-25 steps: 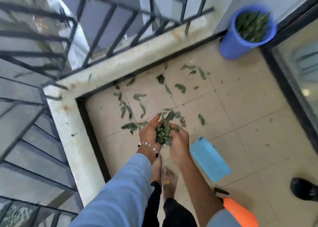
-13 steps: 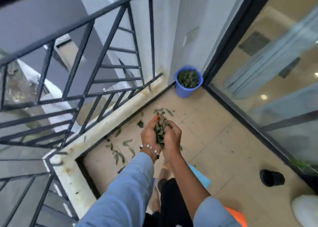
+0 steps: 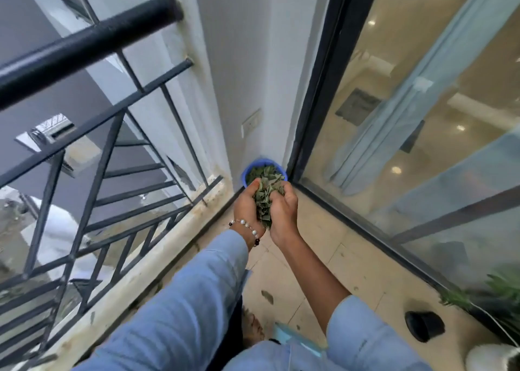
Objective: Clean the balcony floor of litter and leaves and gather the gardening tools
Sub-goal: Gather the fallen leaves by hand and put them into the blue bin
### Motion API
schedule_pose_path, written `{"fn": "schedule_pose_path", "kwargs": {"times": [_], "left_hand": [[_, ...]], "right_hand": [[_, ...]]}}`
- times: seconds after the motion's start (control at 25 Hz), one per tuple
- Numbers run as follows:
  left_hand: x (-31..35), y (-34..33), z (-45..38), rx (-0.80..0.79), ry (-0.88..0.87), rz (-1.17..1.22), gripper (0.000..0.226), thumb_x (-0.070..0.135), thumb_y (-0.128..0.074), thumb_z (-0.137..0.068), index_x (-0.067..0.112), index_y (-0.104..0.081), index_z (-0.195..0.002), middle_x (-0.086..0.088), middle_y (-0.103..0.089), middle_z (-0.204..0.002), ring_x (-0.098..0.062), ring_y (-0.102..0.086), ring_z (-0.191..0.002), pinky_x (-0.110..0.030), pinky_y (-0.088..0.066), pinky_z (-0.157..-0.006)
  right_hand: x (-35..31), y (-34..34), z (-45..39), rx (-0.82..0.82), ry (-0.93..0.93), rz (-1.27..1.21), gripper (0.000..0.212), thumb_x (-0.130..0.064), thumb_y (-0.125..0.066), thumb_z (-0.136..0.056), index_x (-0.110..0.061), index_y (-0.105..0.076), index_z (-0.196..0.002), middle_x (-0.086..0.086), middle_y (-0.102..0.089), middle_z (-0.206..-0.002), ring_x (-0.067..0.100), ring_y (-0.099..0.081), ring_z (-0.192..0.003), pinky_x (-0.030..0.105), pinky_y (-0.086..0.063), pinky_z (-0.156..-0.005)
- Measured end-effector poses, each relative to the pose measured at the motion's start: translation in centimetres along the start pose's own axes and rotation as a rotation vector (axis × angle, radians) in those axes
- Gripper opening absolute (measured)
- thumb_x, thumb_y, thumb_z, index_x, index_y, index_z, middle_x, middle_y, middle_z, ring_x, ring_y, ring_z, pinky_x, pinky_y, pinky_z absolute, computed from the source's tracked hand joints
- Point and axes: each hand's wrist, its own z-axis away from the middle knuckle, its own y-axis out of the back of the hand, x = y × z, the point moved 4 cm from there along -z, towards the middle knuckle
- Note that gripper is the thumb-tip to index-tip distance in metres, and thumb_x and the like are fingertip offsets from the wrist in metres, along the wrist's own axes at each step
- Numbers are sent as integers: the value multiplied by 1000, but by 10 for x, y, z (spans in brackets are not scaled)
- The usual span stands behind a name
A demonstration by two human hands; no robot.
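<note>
Both hands cupped together, carrying one bundle of green leaves (image 3: 266, 199): left hand (image 3: 247, 206) curls round the bundle's left side, beaded bracelet (image 3: 247, 227) at the wrist; right hand (image 3: 284, 210) curls round the right side, fingers bent in over the top. Bundle now sits directly in front of the blue bucket (image 3: 264, 162), overlapping its near rim in view; cannot tell whether it is over the opening or short of it. Bucket stands in the far corner, btwn the white wall (image 3: 247, 61) and the dark door frame (image 3: 315, 89), already holding leaves. Vs 0.5 s ago: hands were well short of the bucket, w/ bare tile btwn them; that gap is gone. Vs 1.0 s ago: hands were low at the floor amid a scatter of loose leaves; that scatter is out of view now. Floor (image 3: 337, 258) near the person shows approx. one stray leaf (image 3: 267, 297) on the tile. Blue flat item (image 3: 292, 338), seen beside the feet earlier, is now mostly hidden behind the right sleeve (image 3: 365, 331). Black pot (image 3: 425, 325) lies on its side on the floor at right, near a green plant (image 3: 495, 294) by the glass. Railing (image 3: 112, 151) runs along the left edge.
</note>
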Motion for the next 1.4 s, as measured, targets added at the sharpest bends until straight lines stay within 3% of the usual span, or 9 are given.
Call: {"fn": "schedule_pose_path", "kwargs": {"times": [0.08,0.2,0.4,0.6,0.76,0.96,1.12,1.24,1.4], "left_hand": [[11,-30,-24,0,21,-22,42,25,-54,-94,1,-59,-127,-18,-63,-126,-34,-60,-116,-43,-46,-104],[20,-66,-63,-24,59,-39,39,24,-51,-95,1,-60,-125,-16,-63,-124,-30,-65,-103,-35,-55,-87],[37,-113,-157,24,103,3,29,25,-51,-96,8,-64,-116,-10,-64,-109,-22,-63,-90,-29,-52,-81],[47,-120,-240,229,123,62,47,34,-52,-92,5,-58,-128,-16,-61,-127,-30,-60,-110,-40,-43,-103],[41,-102,-298,376,142,98,54,39,-52,-84,5,-62,-125,-17,-66,-120,-34,-62,-112,-44,-47,-102],[25,-68,-374,540,98,110,43,28,-63,-77,5,-68,-112,-21,-71,-102,-38,-69,-95,-52,-54,-89],[3,-34,-451,597,47,38,23,18,-56,-92,2,-68,-103,-15,-69,-93,-25,-64,-79,-28,-53,-65],[-12,-5,-517,537,-113,-195,23,19,-47,-100,14,-61,-117,-5,-65,-108,-18,-61,-97,-19,-49,-76],[-43,49,-593,333,-322,-853,47,23,-40,-91,4,-53,-131,-13,-51,-137,-23,-43,-129,-24,-25,-113]], "right_hand": [[-18,1,-30,14,38,-9,41,0,-42,-83,-29,-58,-106,5,-65,-104,26,-63,-96,34,-54,-80],[-25,5,-84,1,35,-29,55,-6,-43,-81,-48,-58,-113,0,-65,-119,18,-63,-107,37,-52,-93],[-28,-5,-192,-19,-38,76,47,1,-40,-88,-31,-71,-102,0,-70,-110,21,-65,-104,40,-52,-94],[-26,-30,-279,-106,-39,304,57,13,-37,-83,-30,-72,-97,-2,-69,-111,15,-63,-108,29,-50,-97],[11,-32,-321,-178,-211,384,49,7,-38,-88,-32,-66,-97,-2,-66,-108,21,-61,-109,43,-48,-100],[81,-34,-385,-305,-277,515,44,-5,-40,-84,-41,-63,-97,5,-66,-118,21,-60,-113,46,-46,-101],[167,-35,-457,-370,-306,650,41,-7,-41,-84,-28,-66,-109,5,-65,-118,24,-59,-112,44,-46,-100],[221,-36,-516,-336,-133,823,44,0,-40,-82,-8,-64,-117,12,-63,-121,31,-56,-115,42,-43,-102],[295,-40,-573,-548,463,1249,53,-12,-33,-78,-7,-58,-124,19,-54,-132,38,-49,-119,48,-37,-104]]}}
